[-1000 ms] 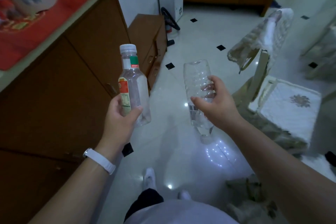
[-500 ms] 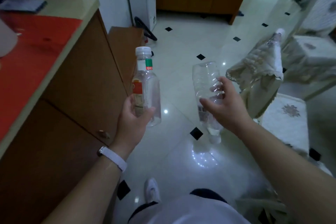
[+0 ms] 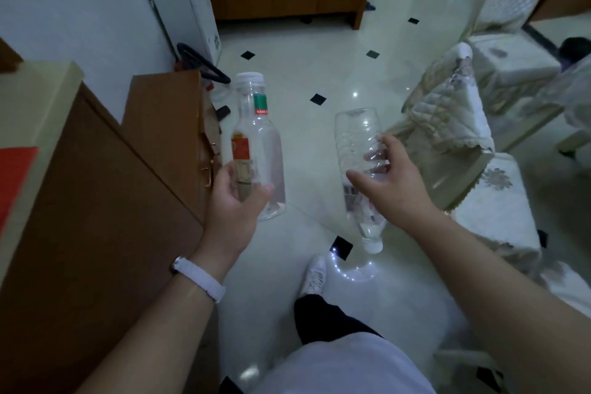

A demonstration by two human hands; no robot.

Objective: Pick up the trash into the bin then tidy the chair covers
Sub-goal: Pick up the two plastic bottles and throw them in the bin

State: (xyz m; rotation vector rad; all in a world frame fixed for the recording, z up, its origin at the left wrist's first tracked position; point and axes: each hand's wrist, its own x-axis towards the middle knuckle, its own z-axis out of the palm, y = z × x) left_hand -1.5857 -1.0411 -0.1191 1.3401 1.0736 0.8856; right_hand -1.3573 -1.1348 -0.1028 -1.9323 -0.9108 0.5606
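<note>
While in left hand (image 3: 235, 205), labelled bottle (image 3: 259, 137); ribbed bottle (image 3: 354, 134), right hand (image 3: 395, 190).

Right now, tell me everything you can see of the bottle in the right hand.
The ribbed bottle is clear, thin-looking plastic and seems empty. It is held upside down, white cap lowest, base up. What looks like a barcode label shows below the grip. The right hand grips its middle, above the tiled floor.

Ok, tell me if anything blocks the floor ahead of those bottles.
Nothing visible does. Left hand grips the labelled bottle, right hand the ribbed bottle; the floor lies open between cabinet and covered chair. No bin in view.
</note>
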